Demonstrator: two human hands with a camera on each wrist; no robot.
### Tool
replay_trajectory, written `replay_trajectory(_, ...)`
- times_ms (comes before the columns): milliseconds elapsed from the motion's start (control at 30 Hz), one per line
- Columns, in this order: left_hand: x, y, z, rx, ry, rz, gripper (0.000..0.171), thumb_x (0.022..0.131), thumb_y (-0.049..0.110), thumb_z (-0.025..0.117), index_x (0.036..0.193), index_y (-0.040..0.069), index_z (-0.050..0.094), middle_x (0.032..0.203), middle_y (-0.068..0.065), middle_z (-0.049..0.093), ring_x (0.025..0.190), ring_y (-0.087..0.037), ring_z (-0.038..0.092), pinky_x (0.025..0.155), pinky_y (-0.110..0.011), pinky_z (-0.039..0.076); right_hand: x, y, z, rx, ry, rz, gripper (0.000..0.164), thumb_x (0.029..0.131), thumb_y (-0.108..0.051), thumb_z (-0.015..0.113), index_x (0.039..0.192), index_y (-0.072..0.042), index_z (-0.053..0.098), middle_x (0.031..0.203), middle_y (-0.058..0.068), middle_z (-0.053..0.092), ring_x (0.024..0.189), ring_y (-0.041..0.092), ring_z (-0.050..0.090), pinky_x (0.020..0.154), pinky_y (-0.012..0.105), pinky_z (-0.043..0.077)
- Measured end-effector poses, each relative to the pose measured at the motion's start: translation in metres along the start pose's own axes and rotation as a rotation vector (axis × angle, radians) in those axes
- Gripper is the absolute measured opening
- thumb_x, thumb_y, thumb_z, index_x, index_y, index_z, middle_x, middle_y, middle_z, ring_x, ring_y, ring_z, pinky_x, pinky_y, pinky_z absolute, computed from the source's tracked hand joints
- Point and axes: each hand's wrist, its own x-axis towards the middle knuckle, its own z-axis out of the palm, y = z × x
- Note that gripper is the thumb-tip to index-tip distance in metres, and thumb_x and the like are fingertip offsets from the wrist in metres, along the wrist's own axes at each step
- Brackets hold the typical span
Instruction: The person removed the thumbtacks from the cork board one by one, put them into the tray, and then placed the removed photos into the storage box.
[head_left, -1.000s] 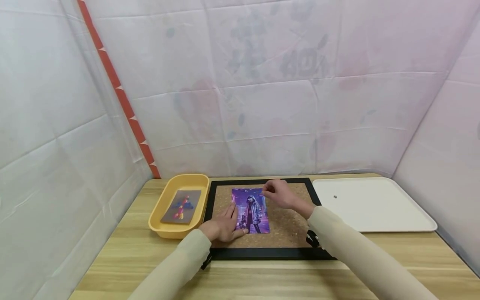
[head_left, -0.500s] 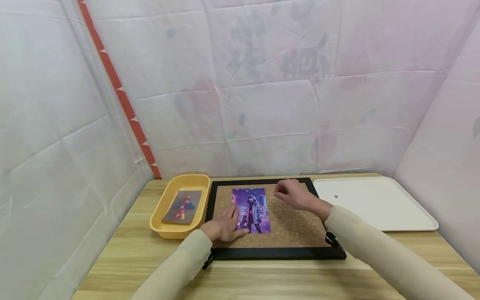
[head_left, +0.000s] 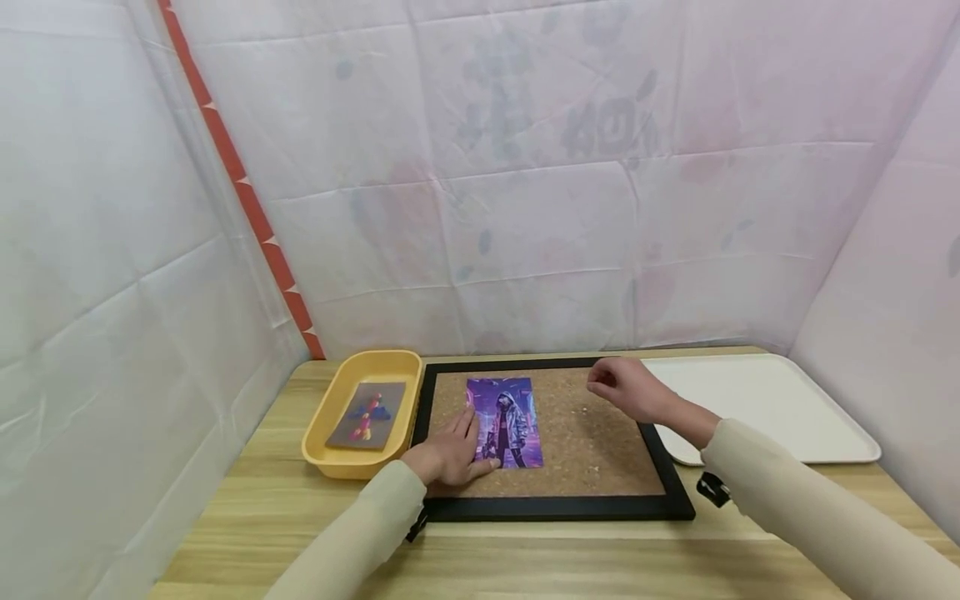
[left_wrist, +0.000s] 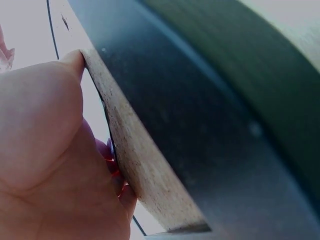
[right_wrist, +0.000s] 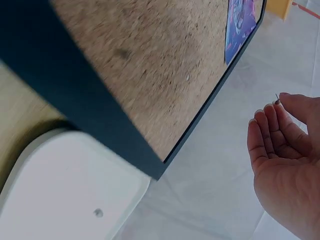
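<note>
My left hand (head_left: 452, 450) lies flat with its fingers spread, pressing the lower left part of a purple picture print (head_left: 512, 421) onto a black-framed cork board (head_left: 600, 458). In the left wrist view its thumb and fingertips rest against the board's face. Above the board's right side is my right hand (head_left: 633, 390), thumb and forefinger pinched together, the other fingers curled. The right wrist view shows a tiny thumbtack (right_wrist: 277, 100) between those two fingertips, its thin point sticking out. The print's upper corners lie uncovered.
To the left stands a yellow basin (head_left: 322, 454) with a grey-brown picture card (head_left: 367, 414) in it. A white tray (head_left: 780, 408) sits at the right, bearing a small round tack (right_wrist: 98, 213). A white cloth (head_left: 525, 208) hangs behind the table.
My right hand has moved rightward from the print's upper right corner to the board's right side, near the tray. The left hand has stayed put on the print.
</note>
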Motion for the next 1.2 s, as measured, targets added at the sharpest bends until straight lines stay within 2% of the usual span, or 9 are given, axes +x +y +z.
replay_trajectory(267,0.000,0.001,0.000,0.004,0.008,-0.004,0.088,0.104,0.063,0.039,0.162,0.000,0.018,0.171,-0.018,0.008,0.158,-0.031,0.011,0.126,-0.043,0.019,-0.016,0.013,-0.012,-0.032,0.044,-0.027,0.007,0.099,-0.007,0.066,0.097,-0.003,0.071,0.085,0.004,0.067,0.071,0.009,0.056,0.063,0.030,0.048)
replay_trajectory(467,-0.010,0.006,-0.010,0.008,0.001,0.004,0.086,0.105,0.061,0.040,0.162,-0.001,0.020,0.171,-0.018,0.011,0.157,-0.031,0.013,0.126,-0.043,0.020,-0.025,0.024,-0.018,-0.044,0.065,-0.008,0.007,0.099,-0.006,0.065,0.096,-0.003,0.070,0.084,0.005,0.067,0.071,0.010,0.055,0.063,0.030,0.048)
replay_trajectory(667,-0.015,0.009,-0.016,0.013,-0.010,-0.003,0.087,0.104,0.062,0.039,0.162,0.000,0.021,0.171,-0.018,0.011,0.157,-0.030,0.014,0.125,-0.042,0.021,-0.031,0.042,-0.019,-0.086,0.108,-0.023,0.005,0.097,-0.005,0.068,0.094,-0.001,0.071,0.080,0.000,0.065,0.068,0.007,0.054,0.061,0.029,0.047)
replay_trajectory(1067,-0.014,0.009,-0.016,0.025,-0.005,-0.011,0.087,0.104,0.063,0.041,0.162,0.001,0.022,0.170,-0.017,0.013,0.157,-0.031,0.016,0.125,-0.043,0.022,-0.041,0.060,-0.023,-0.127,0.099,0.053,0.005,0.096,-0.004,0.069,0.093,0.000,0.070,0.080,-0.001,0.065,0.070,0.010,0.055,0.062,0.031,0.047)
replay_trajectory(1200,-0.011,0.007,-0.012,0.023,0.006,-0.010,0.087,0.104,0.063,0.041,0.162,0.001,0.023,0.170,-0.017,0.014,0.157,-0.031,0.017,0.125,-0.043,0.022,-0.045,0.069,-0.023,-0.134,0.090,0.075,0.007,0.096,-0.004,0.068,0.092,0.000,0.070,0.079,0.000,0.064,0.069,0.011,0.054,0.060,0.031,0.046)
